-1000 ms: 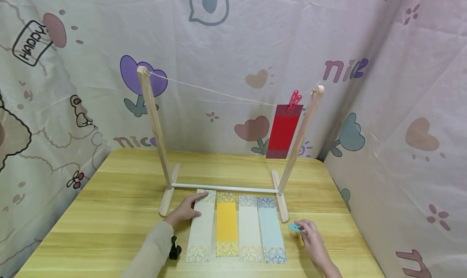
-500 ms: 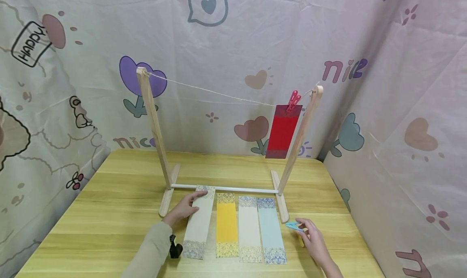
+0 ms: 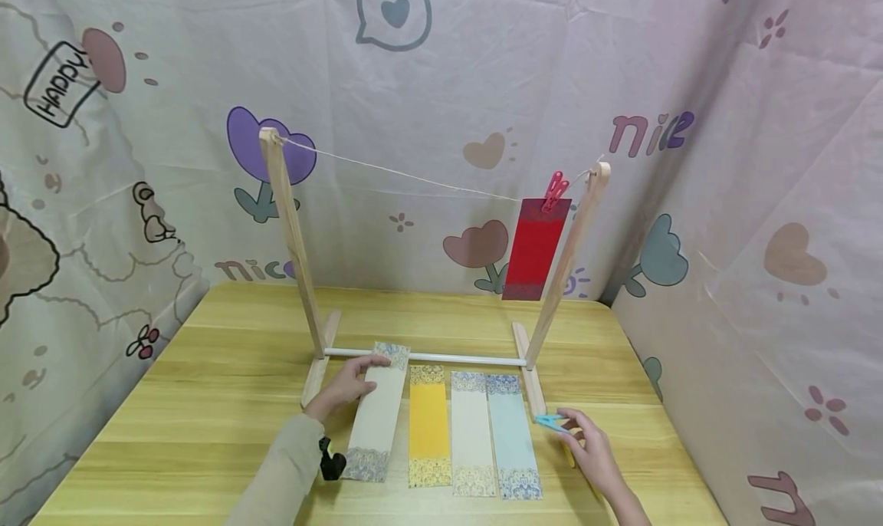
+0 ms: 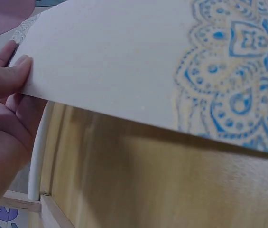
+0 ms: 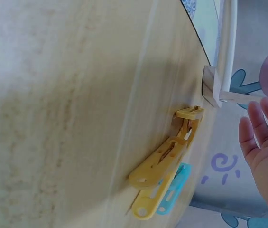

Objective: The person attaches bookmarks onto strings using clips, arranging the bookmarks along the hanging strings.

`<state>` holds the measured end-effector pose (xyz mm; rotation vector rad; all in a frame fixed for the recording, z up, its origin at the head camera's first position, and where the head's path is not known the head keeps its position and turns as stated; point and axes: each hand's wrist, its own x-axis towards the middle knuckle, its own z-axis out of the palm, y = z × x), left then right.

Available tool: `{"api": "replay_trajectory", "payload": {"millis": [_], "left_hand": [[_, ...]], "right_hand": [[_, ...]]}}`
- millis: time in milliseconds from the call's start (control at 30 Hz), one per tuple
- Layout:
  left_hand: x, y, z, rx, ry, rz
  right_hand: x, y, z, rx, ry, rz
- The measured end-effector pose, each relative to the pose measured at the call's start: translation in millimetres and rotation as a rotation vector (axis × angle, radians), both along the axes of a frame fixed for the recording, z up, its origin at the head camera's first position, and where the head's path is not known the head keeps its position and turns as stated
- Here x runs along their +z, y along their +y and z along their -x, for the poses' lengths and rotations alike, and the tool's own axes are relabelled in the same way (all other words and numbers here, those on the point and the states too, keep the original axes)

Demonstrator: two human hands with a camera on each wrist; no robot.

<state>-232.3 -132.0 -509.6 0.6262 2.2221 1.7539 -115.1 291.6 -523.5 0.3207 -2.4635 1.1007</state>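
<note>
In the head view my left hand [image 3: 346,384] pinches the left edge of a white paper strip [image 3: 378,415] with patterned ends. The left wrist view shows my thumb on the near face of this strip and its blue-and-yellow lace print; the strip is raised off the table. My right hand [image 3: 592,448] holds a light-blue clothespin [image 3: 549,422] by its fingertips, above the table at right. Beside the left hand's strip lie a yellow strip [image 3: 429,419], another white strip [image 3: 473,426] and a pale-blue strip [image 3: 513,430].
A wooden stand [image 3: 293,242] with a string [image 3: 407,177] rises behind the strips. From the string's right end hangs a red strip [image 3: 534,254] under red clothespins [image 3: 555,191]. Yellow clothespins [image 5: 155,166] and another blue clothespin [image 5: 174,189] lie on the table below the right hand.
My left hand has lifted the white strip, which has shifted up and tilted. The right hand has raised the blue clothespin slightly and brought it left, turning it into fuller view.
</note>
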Motion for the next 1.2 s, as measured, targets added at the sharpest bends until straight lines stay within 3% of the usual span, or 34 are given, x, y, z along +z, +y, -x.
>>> {"api": "replay_trajectory", "payload": {"millis": [167, 567, 867, 1200], "left_hand": [[-7.4, -0.5, 10.8, 0.029, 0.026, -0.025], [8.6, 9.5, 20.2, 0.042, -0.029, -0.074], [17.4, 17.1, 25.7, 0.016, 0.008, -0.105], [29.1, 24.6, 31.3, 0.027, -0.015, -0.108]], "right_hand": [[4.0, -1.0, 4.4, -0.008, -0.005, 0.027], [18.8, -4.2, 17.5, 0.009, 0.113, 0.032], [38.1, -5.0, 33.0, 0.010, 0.122, 0.050], [64.3, -3.7, 47.0, 0.024, 0.153, 0.045]]}}
